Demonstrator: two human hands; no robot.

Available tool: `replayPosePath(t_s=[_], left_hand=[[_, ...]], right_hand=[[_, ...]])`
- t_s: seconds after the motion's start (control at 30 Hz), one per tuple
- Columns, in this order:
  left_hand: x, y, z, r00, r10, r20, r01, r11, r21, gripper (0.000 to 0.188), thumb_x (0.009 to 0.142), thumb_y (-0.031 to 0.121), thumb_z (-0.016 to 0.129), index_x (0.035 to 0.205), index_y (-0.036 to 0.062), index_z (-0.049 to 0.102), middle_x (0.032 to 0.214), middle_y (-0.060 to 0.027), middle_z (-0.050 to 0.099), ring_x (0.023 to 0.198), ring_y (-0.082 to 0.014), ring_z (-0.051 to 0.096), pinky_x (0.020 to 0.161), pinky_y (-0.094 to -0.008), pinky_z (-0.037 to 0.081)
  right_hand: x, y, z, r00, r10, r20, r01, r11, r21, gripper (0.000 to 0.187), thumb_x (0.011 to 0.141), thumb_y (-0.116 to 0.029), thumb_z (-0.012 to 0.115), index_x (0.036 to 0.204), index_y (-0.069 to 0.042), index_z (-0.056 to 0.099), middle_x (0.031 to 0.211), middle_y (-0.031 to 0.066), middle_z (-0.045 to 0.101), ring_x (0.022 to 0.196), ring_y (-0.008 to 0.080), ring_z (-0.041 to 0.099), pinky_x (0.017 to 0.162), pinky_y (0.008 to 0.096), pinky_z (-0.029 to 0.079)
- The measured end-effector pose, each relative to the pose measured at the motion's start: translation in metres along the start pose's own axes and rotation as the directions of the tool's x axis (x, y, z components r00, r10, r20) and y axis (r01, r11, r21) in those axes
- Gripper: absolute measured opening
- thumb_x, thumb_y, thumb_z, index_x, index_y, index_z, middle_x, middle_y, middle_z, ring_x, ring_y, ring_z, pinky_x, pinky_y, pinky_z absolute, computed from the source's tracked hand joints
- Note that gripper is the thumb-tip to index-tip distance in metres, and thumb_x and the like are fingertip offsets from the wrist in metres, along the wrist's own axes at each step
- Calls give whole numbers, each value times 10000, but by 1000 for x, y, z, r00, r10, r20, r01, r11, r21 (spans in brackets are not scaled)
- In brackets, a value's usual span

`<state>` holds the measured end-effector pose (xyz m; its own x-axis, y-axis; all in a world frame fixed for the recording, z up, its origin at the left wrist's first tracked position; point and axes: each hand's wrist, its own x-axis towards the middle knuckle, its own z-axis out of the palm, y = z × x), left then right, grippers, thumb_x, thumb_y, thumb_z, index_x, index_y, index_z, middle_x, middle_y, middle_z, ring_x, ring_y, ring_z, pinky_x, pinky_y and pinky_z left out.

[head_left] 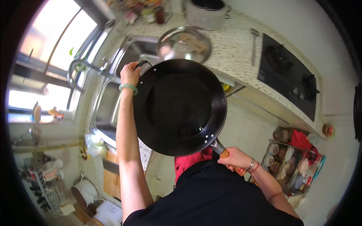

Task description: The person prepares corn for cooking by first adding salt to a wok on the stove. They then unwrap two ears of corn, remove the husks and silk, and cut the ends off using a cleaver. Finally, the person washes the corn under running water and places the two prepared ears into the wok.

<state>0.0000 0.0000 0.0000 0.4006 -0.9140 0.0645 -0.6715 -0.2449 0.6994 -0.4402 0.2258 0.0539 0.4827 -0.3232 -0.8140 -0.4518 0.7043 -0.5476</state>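
Observation:
A large black frying pan (pixel 179 107) is held up in front of me, its dark inside facing my view. My left hand (pixel 130 74) is closed round the small loop handle (pixel 142 64) on the pan's far left rim. On the near right side, my right hand (pixel 235 158) grips the long wooden handle (pixel 224 153), which is riveted to the pan. A few tiny bright spots show near those rivets. Behind the pan, a round glass lid (pixel 173 47) with a metal rim rests by the sink, partly covered by the pan's edge.
A double steel sink (pixel 107 109) with a curved faucet (pixel 71 71) lies left, under the window. Along the far counter (pixel 230 41) are a pot (pixel 206 17), a spatula (pixel 253 47) and a black gas stove (pixel 288 75). A stocked rack (pixel 290 162) stands right; a cutting board (pixel 112 175) is lower left.

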Motion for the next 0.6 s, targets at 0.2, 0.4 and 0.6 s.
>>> replayPosePath(t_s=[0.2,0.4,0.6], left_hand=[[-1,149,94,977,138,165,-119,986,-118,214,805,109,659,1004,44,707,699,-38,650,544,-103,574,550,-272,470],[8,272,201,890,364,275,-324,928,-181,203,793,80,678,990,38,702,706,-99,674,561,-157,615,582,-304,488],[5,390,297,790,466,399,-371,881,-292,220,776,65,714,991,19,699,723,-85,677,523,-146,603,542,-297,488]], right_hand=[[-80,43,-50,988,-88,-124,113,972,207,166,855,-103,648,785,-43,510,597,-11,496,460,69,484,428,231,410],[-129,62,-80,949,-103,-299,210,912,352,168,854,-96,646,775,-42,507,591,-2,497,453,77,493,414,234,407],[-152,85,-116,901,-100,-422,314,822,476,173,840,-122,654,778,-26,525,593,8,509,439,100,503,390,252,414]])
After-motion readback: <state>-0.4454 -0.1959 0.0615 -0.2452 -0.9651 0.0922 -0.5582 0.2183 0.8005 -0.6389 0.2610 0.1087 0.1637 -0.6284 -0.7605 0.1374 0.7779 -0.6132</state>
